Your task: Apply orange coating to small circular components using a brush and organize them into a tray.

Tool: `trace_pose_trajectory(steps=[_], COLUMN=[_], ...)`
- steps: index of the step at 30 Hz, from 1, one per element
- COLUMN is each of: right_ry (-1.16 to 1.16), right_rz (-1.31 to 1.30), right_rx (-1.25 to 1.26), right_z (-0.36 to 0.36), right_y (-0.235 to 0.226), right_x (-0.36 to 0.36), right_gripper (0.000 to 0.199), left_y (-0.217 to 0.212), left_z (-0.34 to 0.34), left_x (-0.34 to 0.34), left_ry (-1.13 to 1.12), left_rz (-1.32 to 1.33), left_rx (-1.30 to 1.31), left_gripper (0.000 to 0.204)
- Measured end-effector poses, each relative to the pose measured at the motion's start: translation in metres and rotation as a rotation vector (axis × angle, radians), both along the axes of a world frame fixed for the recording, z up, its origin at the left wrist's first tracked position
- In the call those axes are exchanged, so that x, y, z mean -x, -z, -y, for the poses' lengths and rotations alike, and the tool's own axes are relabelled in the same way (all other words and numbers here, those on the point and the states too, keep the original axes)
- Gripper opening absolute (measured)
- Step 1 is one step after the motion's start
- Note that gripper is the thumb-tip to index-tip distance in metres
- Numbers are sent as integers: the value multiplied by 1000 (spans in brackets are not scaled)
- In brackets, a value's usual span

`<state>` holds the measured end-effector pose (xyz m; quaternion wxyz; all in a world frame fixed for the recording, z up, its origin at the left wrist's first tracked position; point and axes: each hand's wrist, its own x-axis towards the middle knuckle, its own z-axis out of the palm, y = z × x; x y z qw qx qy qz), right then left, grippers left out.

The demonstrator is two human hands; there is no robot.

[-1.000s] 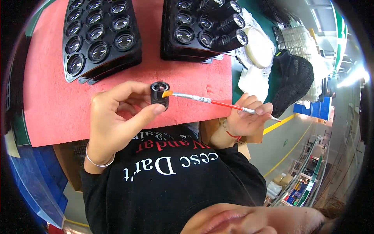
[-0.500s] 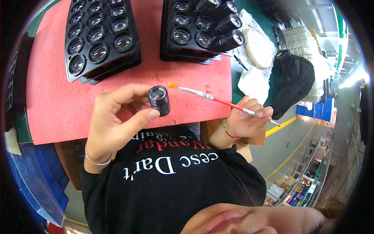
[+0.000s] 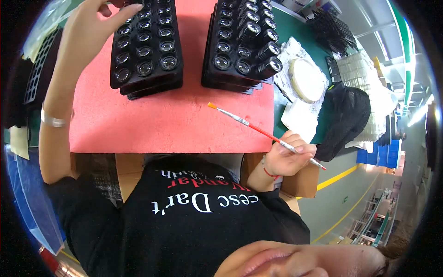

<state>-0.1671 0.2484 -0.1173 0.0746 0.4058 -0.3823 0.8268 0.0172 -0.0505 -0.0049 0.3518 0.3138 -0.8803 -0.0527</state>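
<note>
We mark hands well apart: left hand [image 3: 94,25] over the black left tray [image 3: 152,84] (cropped, can't tell if gripping), right hand [image 3: 290,159] pinching the paintbrush [image 3: 263,132] tailward, presumably clear of its bristles [image 3: 212,105]; tray pockets likely steady the lenses [image 3: 167,46].

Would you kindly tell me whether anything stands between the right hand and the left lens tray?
Nothing visible blocks the right hand from the left lens tray; only the brush in that hand extends over the pink mat.
</note>
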Motion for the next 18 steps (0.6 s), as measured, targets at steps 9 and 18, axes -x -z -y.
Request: trace_pose_trajectory(steps=[9, 18], right_ry=[80, 44], right_rz=[-64, -79], right_rx=[29, 39], right_z=[-1, 0], right_y=[3, 3], right_x=[6, 7], right_gripper=[27, 28], left_y=[2, 1], left_z=[8, 30], left_x=[38, 35], left_ry=[-93, -84], left_rz=[165, 249], left_rx=[-54, -89], left_gripper=[36, 35])
